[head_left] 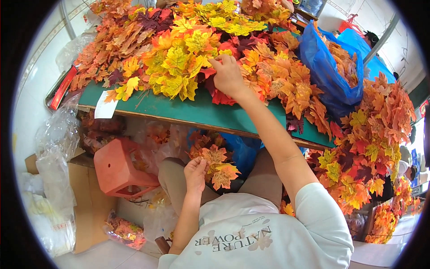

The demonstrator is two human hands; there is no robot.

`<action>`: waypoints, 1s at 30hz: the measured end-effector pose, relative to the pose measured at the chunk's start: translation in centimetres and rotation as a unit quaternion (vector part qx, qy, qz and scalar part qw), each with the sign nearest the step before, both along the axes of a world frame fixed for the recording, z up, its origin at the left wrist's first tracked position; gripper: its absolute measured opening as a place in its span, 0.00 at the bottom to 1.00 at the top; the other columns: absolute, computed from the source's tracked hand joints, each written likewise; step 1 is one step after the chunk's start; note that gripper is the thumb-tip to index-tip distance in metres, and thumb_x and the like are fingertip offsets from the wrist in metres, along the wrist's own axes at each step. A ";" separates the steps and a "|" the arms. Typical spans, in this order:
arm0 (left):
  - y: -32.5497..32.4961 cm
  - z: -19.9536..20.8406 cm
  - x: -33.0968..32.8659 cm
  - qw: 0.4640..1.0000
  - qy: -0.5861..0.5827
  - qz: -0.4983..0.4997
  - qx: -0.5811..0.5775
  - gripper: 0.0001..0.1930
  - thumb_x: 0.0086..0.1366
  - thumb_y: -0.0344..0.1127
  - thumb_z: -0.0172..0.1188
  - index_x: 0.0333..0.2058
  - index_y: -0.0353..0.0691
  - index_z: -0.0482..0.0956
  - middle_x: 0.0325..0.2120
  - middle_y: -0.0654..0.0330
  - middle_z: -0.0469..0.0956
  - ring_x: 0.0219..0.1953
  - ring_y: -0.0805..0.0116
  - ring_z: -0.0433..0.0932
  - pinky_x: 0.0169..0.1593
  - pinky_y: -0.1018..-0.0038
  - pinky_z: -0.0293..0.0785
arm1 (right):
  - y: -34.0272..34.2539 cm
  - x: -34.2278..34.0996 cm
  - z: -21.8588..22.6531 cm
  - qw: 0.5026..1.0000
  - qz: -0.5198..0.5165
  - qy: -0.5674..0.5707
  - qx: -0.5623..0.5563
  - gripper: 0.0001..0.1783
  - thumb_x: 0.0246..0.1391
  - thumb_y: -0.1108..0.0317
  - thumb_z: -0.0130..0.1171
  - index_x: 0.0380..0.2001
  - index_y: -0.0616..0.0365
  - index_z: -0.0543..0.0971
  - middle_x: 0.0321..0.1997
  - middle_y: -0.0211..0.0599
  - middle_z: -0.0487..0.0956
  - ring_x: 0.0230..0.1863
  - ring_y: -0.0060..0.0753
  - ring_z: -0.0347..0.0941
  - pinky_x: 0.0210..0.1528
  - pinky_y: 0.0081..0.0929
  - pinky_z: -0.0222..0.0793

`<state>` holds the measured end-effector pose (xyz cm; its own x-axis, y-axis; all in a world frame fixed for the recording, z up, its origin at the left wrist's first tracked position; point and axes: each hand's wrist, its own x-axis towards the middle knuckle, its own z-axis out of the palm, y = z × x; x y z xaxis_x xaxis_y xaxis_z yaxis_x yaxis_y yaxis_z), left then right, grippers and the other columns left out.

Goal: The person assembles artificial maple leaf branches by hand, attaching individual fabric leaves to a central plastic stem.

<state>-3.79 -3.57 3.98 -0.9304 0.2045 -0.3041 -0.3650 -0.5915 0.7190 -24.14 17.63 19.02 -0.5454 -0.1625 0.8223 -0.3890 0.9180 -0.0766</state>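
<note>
Left fingers (201,164): pinched on a small spray of orange artificial maple leaves (215,155), over the lap, below the surface's front edge. Right fingers (218,65): bent at the edge of the yellow-green leaf pile (177,60); can't tell if a leaf is gripped.

Progress, my read: mid-batch. Held spray shows two full leaves, so not much built there. Green surface (154,106) is heaped with yellow, orange and red foliage, so plenty left. Draped foliage mass (371,139) at right may be done stock; can't confirm. More leaves in the blue plastic bag (329,74).

Writing: dark capitals on the white T-shirt (291,231), upside down from here. Paper slip (105,109) at the front edge: nothing legible. Clear plastic (62,213), lower left: small red print, unreadable.
</note>
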 end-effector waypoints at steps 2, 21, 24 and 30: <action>-0.1 0.2 -0.1 1.000 0.007 -0.006 -0.002 0.05 0.60 0.29 0.59 0.34 0.37 0.73 0.29 0.64 0.75 0.32 0.74 0.76 0.37 0.81 0.71 | 1.5 -2.3 -0.1 0.999 0.040 -0.029 -0.024 0.19 0.37 0.81 0.50 0.37 0.59 0.78 0.36 0.44 0.75 0.41 0.47 0.69 0.46 0.36 0.66; 0.2 0.7 -0.4 0.998 0.033 -0.059 -0.016 0.05 0.60 0.29 0.58 0.34 0.37 0.72 0.29 0.64 0.76 0.32 0.75 0.76 0.37 0.82 0.72 | 7.7 -3.9 3.6 0.965 0.040 -0.106 -0.236 0.09 0.45 0.66 0.63 0.28 0.61 0.80 0.26 0.39 0.79 0.28 0.32 0.76 0.30 0.24 0.70; 0.3 1.2 -0.1 0.999 0.034 -0.029 -0.023 0.05 0.61 0.28 0.57 0.35 0.37 0.71 0.29 0.64 0.75 0.32 0.74 0.76 0.38 0.82 0.72 | 7.4 -0.3 3.4 0.835 0.050 -0.149 -0.527 0.11 0.46 0.66 0.64 0.27 0.65 0.79 0.26 0.35 0.80 0.29 0.25 0.76 0.30 0.20 0.69; 1.4 2.8 0.5 0.996 0.077 0.038 -0.035 0.05 0.59 0.23 0.55 0.35 0.34 0.71 0.29 0.64 0.73 0.33 0.74 0.75 0.41 0.82 0.70 | -2.4 15.5 -1.9 0.604 0.225 -0.252 -0.722 0.07 0.51 0.76 0.58 0.34 0.61 0.74 0.33 0.33 0.77 0.33 0.25 0.74 0.33 0.16 0.72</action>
